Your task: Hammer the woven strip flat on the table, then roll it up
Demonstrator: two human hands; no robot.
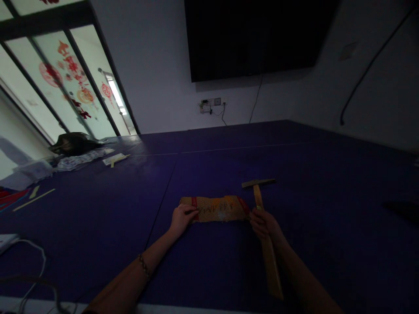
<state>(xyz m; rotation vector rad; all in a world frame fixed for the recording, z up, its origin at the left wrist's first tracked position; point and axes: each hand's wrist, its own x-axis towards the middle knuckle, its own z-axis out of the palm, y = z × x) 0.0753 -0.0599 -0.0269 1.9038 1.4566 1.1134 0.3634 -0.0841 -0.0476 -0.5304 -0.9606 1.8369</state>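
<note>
A brown speckled board [222, 213] lies flat on the dark blue surface in front of me, with red bands near both ends. Along its middle runs a row of thin dark marks that look like nails, too small to be sure. My left hand [182, 220] is at the board's left end, thumb and fingertips pinched together over it; what they hold is hidden. My right hand [264, 226] is wrapped around the wooden handle of a hammer [258, 198], just beside the board's right end. The hammer's metal head points away from me, and its handle runs back towards me.
The dark blue surface [114, 235] has a seam left of the board. At the far left are a dark bag [75, 144], plastic packaging [80, 159] and thin yellow strips [34, 199]. A white cable [42, 257] lies near left. A television [258, 39] hangs on the wall ahead.
</note>
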